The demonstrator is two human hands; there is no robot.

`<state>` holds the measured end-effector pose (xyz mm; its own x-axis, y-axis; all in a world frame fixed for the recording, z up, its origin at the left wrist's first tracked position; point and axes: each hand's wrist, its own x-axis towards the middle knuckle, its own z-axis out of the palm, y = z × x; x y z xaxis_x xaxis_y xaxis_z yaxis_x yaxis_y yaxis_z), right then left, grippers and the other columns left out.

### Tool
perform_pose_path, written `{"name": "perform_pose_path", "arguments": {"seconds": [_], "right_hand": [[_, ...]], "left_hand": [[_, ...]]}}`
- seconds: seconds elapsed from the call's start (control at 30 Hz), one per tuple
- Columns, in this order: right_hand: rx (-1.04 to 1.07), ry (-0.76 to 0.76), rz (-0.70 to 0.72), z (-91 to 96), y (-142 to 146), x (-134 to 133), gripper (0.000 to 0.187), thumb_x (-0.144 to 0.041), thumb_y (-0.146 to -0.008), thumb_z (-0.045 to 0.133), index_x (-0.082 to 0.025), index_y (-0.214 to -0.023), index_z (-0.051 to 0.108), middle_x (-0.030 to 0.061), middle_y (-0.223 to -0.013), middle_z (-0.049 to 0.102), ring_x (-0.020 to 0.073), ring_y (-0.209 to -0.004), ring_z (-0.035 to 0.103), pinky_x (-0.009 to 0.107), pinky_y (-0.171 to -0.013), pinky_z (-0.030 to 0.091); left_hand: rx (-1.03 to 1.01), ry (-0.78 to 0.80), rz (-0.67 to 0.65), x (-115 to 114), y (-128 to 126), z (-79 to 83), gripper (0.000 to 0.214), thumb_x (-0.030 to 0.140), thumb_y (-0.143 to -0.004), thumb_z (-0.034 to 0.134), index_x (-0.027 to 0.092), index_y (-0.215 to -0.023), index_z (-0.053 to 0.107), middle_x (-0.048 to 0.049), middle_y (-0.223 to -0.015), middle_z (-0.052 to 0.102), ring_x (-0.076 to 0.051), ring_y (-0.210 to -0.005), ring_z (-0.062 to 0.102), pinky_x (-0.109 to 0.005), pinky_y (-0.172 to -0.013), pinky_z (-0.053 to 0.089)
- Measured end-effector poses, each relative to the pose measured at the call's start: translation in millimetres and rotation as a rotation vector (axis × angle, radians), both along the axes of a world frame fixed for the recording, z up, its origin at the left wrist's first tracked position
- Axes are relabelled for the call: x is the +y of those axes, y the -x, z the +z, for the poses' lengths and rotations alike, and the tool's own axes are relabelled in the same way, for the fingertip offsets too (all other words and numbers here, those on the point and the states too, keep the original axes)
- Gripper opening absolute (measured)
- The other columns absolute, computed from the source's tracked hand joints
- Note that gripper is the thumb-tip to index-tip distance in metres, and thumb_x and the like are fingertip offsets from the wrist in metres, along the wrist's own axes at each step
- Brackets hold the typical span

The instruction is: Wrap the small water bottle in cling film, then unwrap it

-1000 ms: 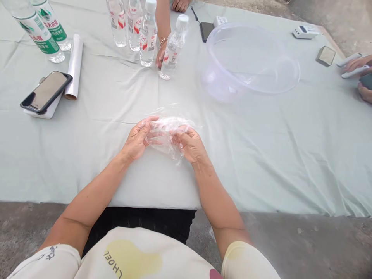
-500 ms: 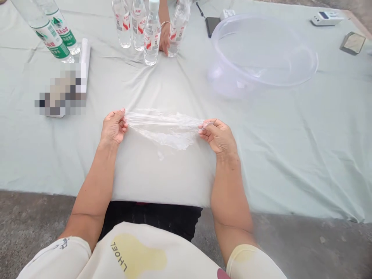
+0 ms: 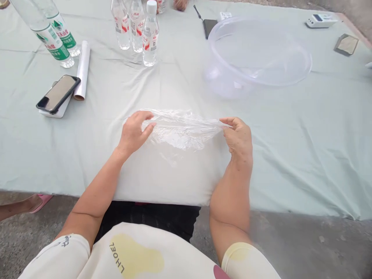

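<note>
A crumpled sheet of clear plastic film [image 3: 183, 130] is stretched between my two hands just above the pale green tablecloth [image 3: 290, 147]. My left hand [image 3: 134, 131] pinches its left end with fingers curled. At the film's right end my right hand [image 3: 240, 137] has thumb and fingers closed on the edge. The film sags in wrinkles between them.
A large clear plastic basin [image 3: 258, 54] stands at the back right. Three water bottles [image 3: 136, 27] stand at the back centre, two green-labelled bottles [image 3: 54, 37] at the back left. A film roll [image 3: 82, 69] and a phone [image 3: 58, 94] lie left. Another person's hand [image 3: 180, 4] shows at the top edge.
The film was bunched between my close-together hands, then pulled wide. Now both hands have shifted right, holding it spread. The other person's hand took one bottle away from the group.
</note>
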<state>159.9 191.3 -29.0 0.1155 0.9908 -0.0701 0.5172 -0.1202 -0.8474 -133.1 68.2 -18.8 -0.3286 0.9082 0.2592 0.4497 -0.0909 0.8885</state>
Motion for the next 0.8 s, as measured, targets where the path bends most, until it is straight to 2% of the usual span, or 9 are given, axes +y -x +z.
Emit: {"name": "perform_pose_path", "arguments": {"seconds": [0.1,0.17,0.23,0.33,0.43,0.53,0.67,0.73,0.8], "right_hand": [[-0.013,-0.300,-0.124,7.5,0,-5,0.028,-0.014,-0.075,0.047,-0.025,-0.092,0.066,0.0049,-0.107,0.069,0.0218,-0.098,0.066,0.043,-0.088,0.052],[-0.023,-0.429,-0.020,15.4,7,-13,0.023,-0.021,-0.081,0.048,-0.025,-0.094,0.067,0.0053,-0.105,0.070,0.0220,-0.096,0.065,0.041,-0.087,0.052],[-0.070,-0.396,0.304,23.1,20,-22,0.020,-0.027,-0.085,0.052,-0.027,-0.095,0.070,0.0038,-0.104,0.071,0.0218,-0.094,0.065,0.040,-0.086,0.052],[-0.195,-0.188,0.859,28.7,51,-23,0.021,-0.029,-0.086,0.056,-0.029,-0.094,0.075,0.0018,-0.100,0.073,0.0220,-0.090,0.066,0.038,-0.084,0.050],[-0.354,-0.076,1.093,23.9,86,2,0.028,-0.025,-0.085,0.058,-0.031,-0.105,0.076,0.0022,-0.104,0.073,0.0238,-0.093,0.066,0.036,-0.082,0.049],[-0.570,-0.090,1.041,13.3,109,44,0.035,-0.025,-0.085,0.060,-0.029,-0.118,0.072,0.0080,-0.114,0.069,0.0276,-0.097,0.064,0.040,-0.086,0.049],[-0.635,-0.174,0.763,5.4,110,94,0.054,-0.027,-0.083,0.067,-0.022,-0.136,0.059,0.0164,-0.141,0.052,0.0374,-0.128,0.049,0.052,-0.106,0.040],[-0.583,-0.186,0.595,7.9,103,103,0.057,-0.022,-0.084,0.064,-0.016,-0.139,0.054,0.0184,-0.144,0.049,0.0363,-0.133,0.045,0.052,-0.111,0.036],[-0.505,-0.241,0.446,13.9,96,94,0.052,-0.017,-0.086,0.057,-0.014,-0.138,0.053,0.0187,-0.143,0.050,0.0332,-0.129,0.051,0.050,-0.111,0.037]], "left_hand": [[0.037,0.128,-0.248,1,-19,-9.0,0.024,0.035,-0.070,0.082,0.024,-0.087,0.069,-0.0096,-0.116,0.067,-0.036,-0.124,0.051,-0.050,-0.116,0.023],[-0.003,0.157,-0.301,1,-25,-15.7,0.031,0.033,-0.062,0.088,0.025,-0.086,0.071,-0.0112,-0.125,0.064,-0.040,-0.131,0.044,-0.054,-0.119,0.013],[0.017,0.183,-0.340,0,-27,-20.7,0.037,0.034,-0.057,0.091,0.026,-0.088,0.071,-0.0115,-0.131,0.061,-0.042,-0.136,0.039,-0.055,-0.120,0.007],[0.159,0.218,-0.387,-3,-26,-23.4,0.042,0.035,-0.058,0.090,0.027,-0.094,0.071,-0.0118,-0.138,0.057,-0.042,-0.140,0.034,-0.058,-0.120,-0.001],[0.300,0.247,-0.428,-7,-27,-22.8,0.047,0.031,-0.060,0.090,0.028,-0.102,0.070,-0.0131,-0.144,0.052,-0.043,-0.143,0.029,-0.063,-0.117,-0.008],[0.332,0.282,-0.435,-11,-30,-21.7,0.051,0.029,-0.060,0.090,0.027,-0.107,0.069,-0.0154,-0.148,0.047,-0.045,-0.147,0.020,-0.067,-0.112,-0.017],[0.177,0.281,-0.401,-16,-32,-20.7,0.054,0.027,-0.053,0.093,0.027,-0.102,0.070,-0.0136,-0.151,0.044,-0.046,-0.150,0.011,-0.063,-0.108,-0.028],[0.118,0.275,-0.393,-17,-31,-20.9,0.055,0.026,-0.051,0.093,0.027,-0.100,0.070,-0.0119,-0.151,0.043,-0.045,-0.150,0.009,-0.061,-0.108,-0.031],[0.107,0.280,-0.385,-18,-33,-22.2,0.055,0.026,-0.051,0.093,0.027,-0.101,0.070,-0.0119,-0.152,0.042,-0.044,-0.151,0.007,-0.059,-0.107,-0.032]]}}
